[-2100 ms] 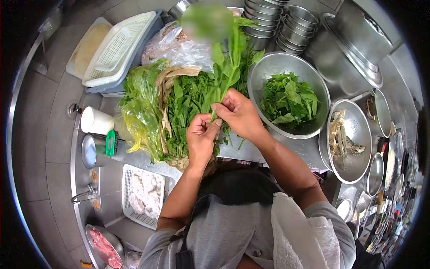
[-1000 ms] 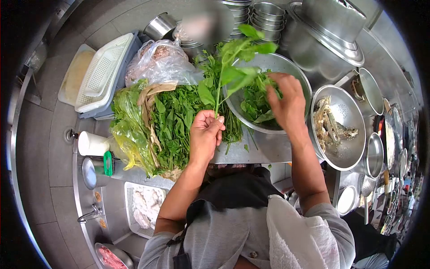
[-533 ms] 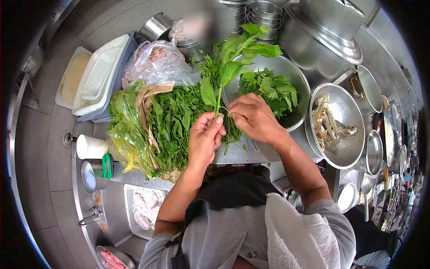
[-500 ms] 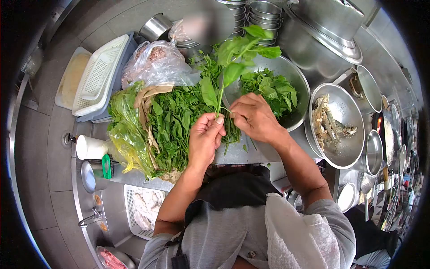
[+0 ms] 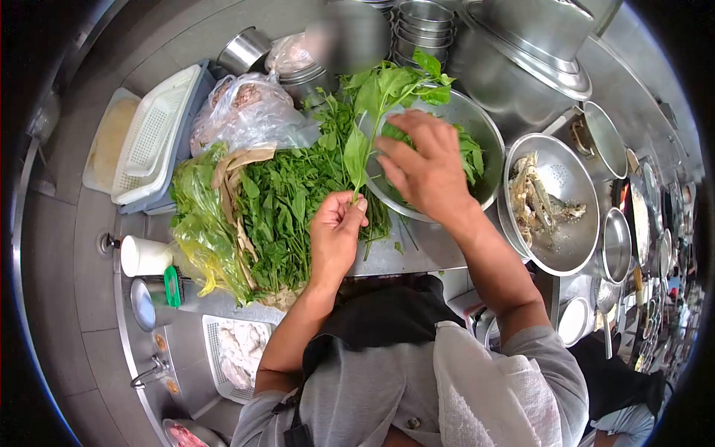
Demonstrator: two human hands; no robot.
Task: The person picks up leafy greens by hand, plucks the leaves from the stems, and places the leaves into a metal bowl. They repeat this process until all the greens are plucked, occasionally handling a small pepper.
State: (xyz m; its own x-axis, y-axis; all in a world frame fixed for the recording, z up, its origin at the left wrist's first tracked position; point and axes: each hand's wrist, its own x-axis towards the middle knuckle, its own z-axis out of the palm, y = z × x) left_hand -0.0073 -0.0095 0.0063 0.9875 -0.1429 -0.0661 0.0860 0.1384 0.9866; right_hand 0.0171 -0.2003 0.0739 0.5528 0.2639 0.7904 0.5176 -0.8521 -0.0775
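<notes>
Pinched between the thumb and fingers of my left hand is the lower stem of a leafy green sprig, which stands up with its broad leaves spreading to the upper right. My right hand is beside the sprig's upper stem, over the near side of a steel bowl. Its fingers are apart and slightly blurred, and I see nothing in them. Picked leaves lie in the bowl, partly covered by that hand. To the left, a heap of leafy greens rests on brown paper and a yellowish plastic bag.
Right of the bowl, a steel colander holds fried-looking fish. A large lidded pot and stacked steel bowls stand behind. White baskets are at left; a sink basket contains pale meat pieces.
My right hand has moved from the stem near my left fingers up and over the bowl, and its fingers have opened. The sprig leans lower. The view has shifted slightly.
</notes>
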